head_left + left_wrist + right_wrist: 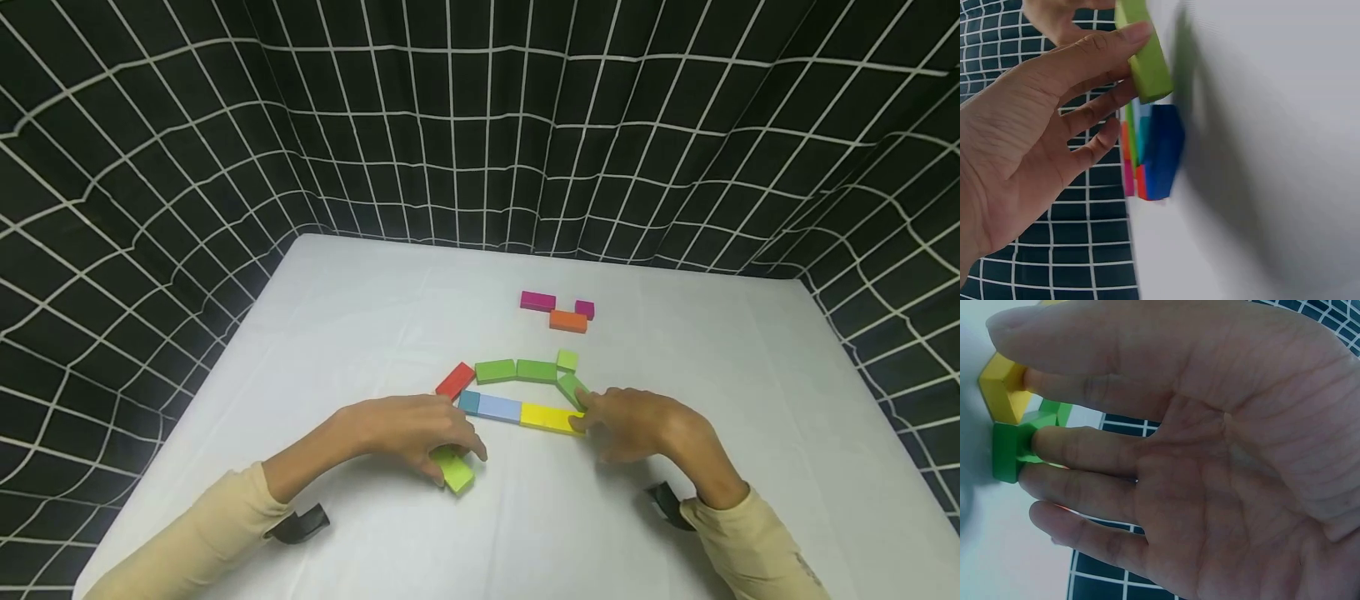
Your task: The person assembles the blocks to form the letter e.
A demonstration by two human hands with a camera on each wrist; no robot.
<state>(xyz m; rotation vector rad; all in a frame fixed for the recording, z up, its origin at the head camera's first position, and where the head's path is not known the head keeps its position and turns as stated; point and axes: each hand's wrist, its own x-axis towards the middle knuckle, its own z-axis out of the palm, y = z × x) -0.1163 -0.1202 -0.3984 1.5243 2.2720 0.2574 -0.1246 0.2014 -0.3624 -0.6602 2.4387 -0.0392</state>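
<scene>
We look across white cloth [675, 350], faintly creased; folded black curtain [471, 142] behind, crossed by white grid. Left hand [416, 425] pinching lime block [455, 475], thumb against fingers, near blue block [1163, 150]: smooth, matte cuboid, crisp edges, bright yellow-green. Right hand [633, 423] we see outstretched, grip loose, fingertips touching yellow block [546, 417] and slanted green block [568, 386], both flat-faced.
</scene>
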